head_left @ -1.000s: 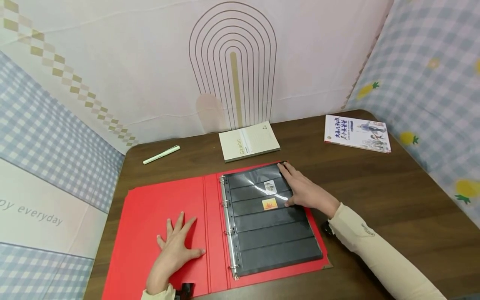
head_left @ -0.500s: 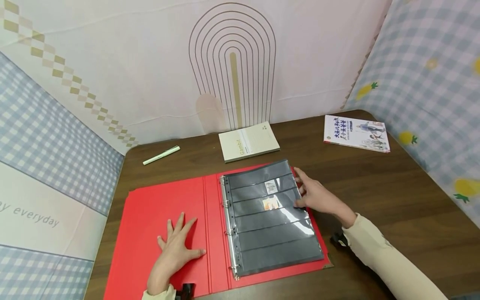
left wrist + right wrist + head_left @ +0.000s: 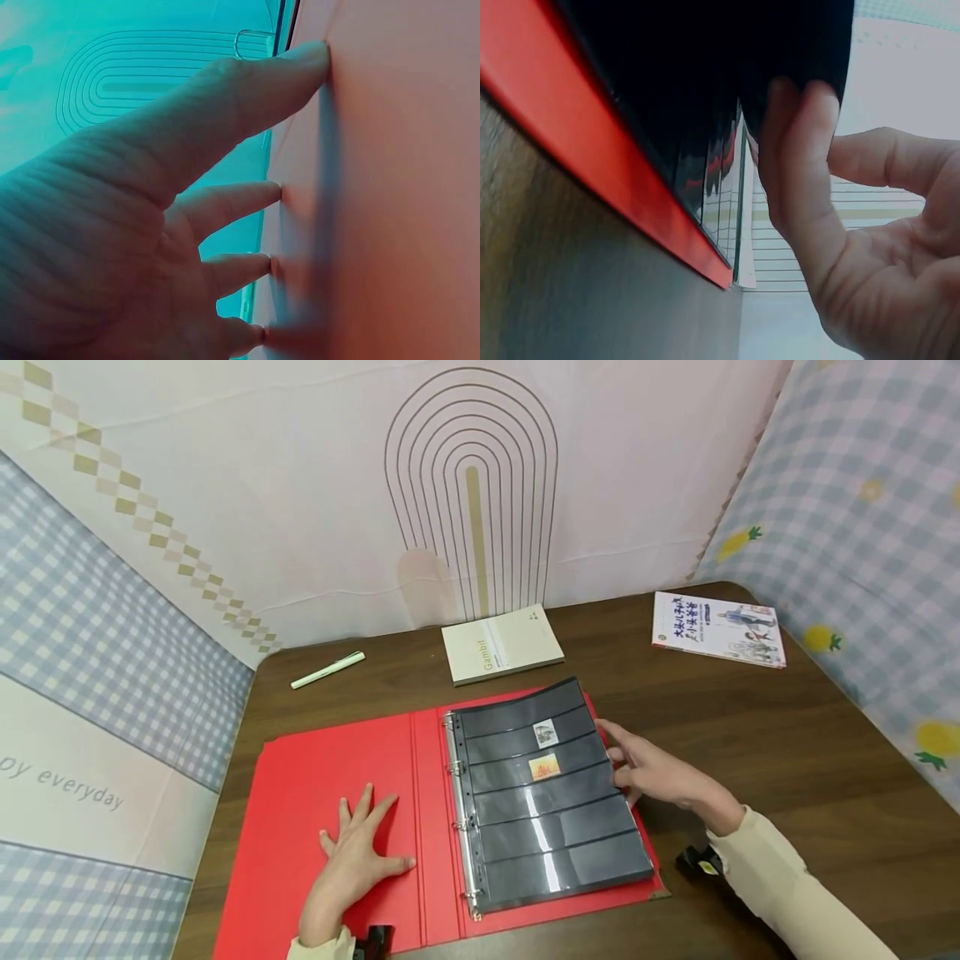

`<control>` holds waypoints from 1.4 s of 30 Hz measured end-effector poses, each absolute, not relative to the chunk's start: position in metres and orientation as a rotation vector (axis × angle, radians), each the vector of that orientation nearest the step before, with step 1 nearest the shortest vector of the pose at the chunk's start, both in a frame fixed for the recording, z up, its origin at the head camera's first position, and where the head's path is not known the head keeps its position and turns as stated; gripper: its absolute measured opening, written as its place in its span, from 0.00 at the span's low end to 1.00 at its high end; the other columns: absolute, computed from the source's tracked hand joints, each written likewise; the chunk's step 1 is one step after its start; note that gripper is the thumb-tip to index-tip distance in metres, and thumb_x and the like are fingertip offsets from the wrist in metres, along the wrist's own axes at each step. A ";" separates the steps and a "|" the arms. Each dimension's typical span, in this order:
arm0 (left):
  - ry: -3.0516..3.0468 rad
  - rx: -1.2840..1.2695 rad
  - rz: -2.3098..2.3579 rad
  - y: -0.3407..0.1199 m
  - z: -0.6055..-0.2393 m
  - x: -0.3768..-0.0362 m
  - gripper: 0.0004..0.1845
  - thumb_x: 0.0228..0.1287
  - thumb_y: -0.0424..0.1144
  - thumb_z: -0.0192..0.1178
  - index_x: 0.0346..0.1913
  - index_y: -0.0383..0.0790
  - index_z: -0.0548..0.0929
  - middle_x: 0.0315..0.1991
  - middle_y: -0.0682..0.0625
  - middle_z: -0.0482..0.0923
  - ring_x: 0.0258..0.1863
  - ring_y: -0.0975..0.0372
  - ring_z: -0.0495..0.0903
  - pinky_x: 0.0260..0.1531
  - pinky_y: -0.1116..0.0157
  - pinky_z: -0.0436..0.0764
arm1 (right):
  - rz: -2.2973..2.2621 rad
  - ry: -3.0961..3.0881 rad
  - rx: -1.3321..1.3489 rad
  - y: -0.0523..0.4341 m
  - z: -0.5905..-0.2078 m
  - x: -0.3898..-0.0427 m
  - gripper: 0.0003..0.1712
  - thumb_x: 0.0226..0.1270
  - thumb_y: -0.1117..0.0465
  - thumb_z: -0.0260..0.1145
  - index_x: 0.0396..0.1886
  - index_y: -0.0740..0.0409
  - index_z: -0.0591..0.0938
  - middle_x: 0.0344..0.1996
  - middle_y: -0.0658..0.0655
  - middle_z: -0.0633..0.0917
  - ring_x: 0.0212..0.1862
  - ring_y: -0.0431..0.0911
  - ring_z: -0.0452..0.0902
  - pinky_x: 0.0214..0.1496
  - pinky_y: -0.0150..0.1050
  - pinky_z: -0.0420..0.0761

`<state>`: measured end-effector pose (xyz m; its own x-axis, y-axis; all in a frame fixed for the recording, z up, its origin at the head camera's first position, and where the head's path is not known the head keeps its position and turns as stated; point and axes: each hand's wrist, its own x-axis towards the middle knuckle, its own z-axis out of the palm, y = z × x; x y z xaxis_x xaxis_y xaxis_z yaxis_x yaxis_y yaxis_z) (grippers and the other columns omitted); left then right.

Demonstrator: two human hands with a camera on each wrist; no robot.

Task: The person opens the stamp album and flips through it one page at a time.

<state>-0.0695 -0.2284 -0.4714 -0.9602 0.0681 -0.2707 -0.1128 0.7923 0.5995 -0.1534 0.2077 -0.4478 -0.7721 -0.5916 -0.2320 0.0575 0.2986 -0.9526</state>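
A red ring binder lies open on the table, with black stamp pages on its metal rings. Two small stamps, one whitish and one orange, show in the upper strips of the top page. My right hand pinches that page's right edge, which is raised and bowed; the right wrist view shows fingers against its underside and the thumb on the other side. On the left cover, my left hand rests with fingers spread, its fingertips touching the red surface in the left wrist view.
Behind the binder lie a cream book and, to its left, a pale green pen. A white picture-covered book is at the back right of the wooden table. Patterned cloth hangs around the back and sides.
The right hand has gone from lying over the page's upper right to its right edge, now raising that edge. The left hand keeps its place.
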 end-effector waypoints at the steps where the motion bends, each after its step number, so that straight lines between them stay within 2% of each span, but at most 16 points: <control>1: 2.704 -0.034 0.931 -0.228 -0.471 -0.070 0.50 0.45 0.40 0.81 0.74 0.39 0.69 0.79 0.31 0.44 0.74 0.29 0.31 0.57 0.21 0.29 | -1.527 1.986 -0.476 0.208 -0.447 -0.153 0.51 0.65 0.78 0.52 0.80 0.67 0.33 0.58 0.79 0.73 0.24 0.46 0.74 0.26 0.45 0.84; 2: 2.703 -0.036 0.928 -0.228 -0.471 -0.070 0.50 0.45 0.40 0.81 0.74 0.39 0.69 0.79 0.31 0.44 0.74 0.29 0.31 0.57 0.21 0.29 | -1.548 1.961 -0.475 0.209 -0.447 -0.153 0.51 0.65 0.78 0.51 0.80 0.67 0.33 0.60 0.80 0.72 0.26 0.47 0.76 0.26 0.45 0.84; 7: 2.707 -0.039 0.919 -0.228 -0.471 -0.072 0.50 0.45 0.40 0.81 0.74 0.39 0.69 0.79 0.30 0.45 0.74 0.28 0.32 0.57 0.21 0.30 | -1.643 1.879 -0.478 0.209 -0.443 -0.153 0.51 0.65 0.79 0.50 0.80 0.65 0.33 0.51 0.73 0.81 0.34 0.50 0.84 0.26 0.43 0.84; 9: 2.713 -0.037 0.914 -0.227 -0.471 -0.073 0.51 0.44 0.41 0.81 0.74 0.39 0.69 0.79 0.30 0.45 0.74 0.28 0.33 0.57 0.21 0.31 | -1.672 1.872 -0.472 0.209 -0.440 -0.153 0.51 0.64 0.79 0.51 0.80 0.66 0.34 0.50 0.71 0.82 0.33 0.50 0.85 0.27 0.42 0.84; 19: 2.732 -0.023 0.891 -0.225 -0.470 -0.074 0.51 0.44 0.42 0.81 0.74 0.39 0.69 0.79 0.31 0.46 0.75 0.29 0.33 0.58 0.21 0.32 | -1.740 1.843 -0.453 0.206 -0.419 -0.151 0.50 0.65 0.79 0.52 0.81 0.64 0.37 0.55 0.74 0.80 0.41 0.54 0.87 0.32 0.45 0.86; 25: 2.730 -0.013 0.889 -0.225 -0.471 -0.073 0.50 0.46 0.42 0.81 0.74 0.39 0.69 0.79 0.32 0.45 0.75 0.30 0.32 0.59 0.22 0.32 | -1.733 1.839 -0.456 0.200 -0.403 -0.150 0.50 0.66 0.79 0.51 0.81 0.64 0.37 0.56 0.75 0.79 0.42 0.55 0.87 0.33 0.49 0.87; 33: 2.725 -0.013 0.903 -0.224 -0.473 -0.071 0.51 0.46 0.43 0.81 0.74 0.39 0.68 0.79 0.32 0.45 0.75 0.29 0.32 0.58 0.21 0.31 | -1.651 1.895 -0.533 0.186 -0.373 -0.153 0.49 0.66 0.80 0.49 0.81 0.64 0.37 0.55 0.76 0.79 0.42 0.55 0.87 0.32 0.49 0.86; 42: 2.723 -0.018 0.917 -0.226 -0.473 -0.070 0.50 0.46 0.42 0.81 0.74 0.39 0.69 0.79 0.32 0.46 0.75 0.30 0.32 0.58 0.22 0.31 | -1.547 2.029 -0.559 0.170 -0.348 -0.153 0.47 0.66 0.77 0.49 0.81 0.63 0.40 0.54 0.71 0.82 0.38 0.54 0.87 0.28 0.46 0.85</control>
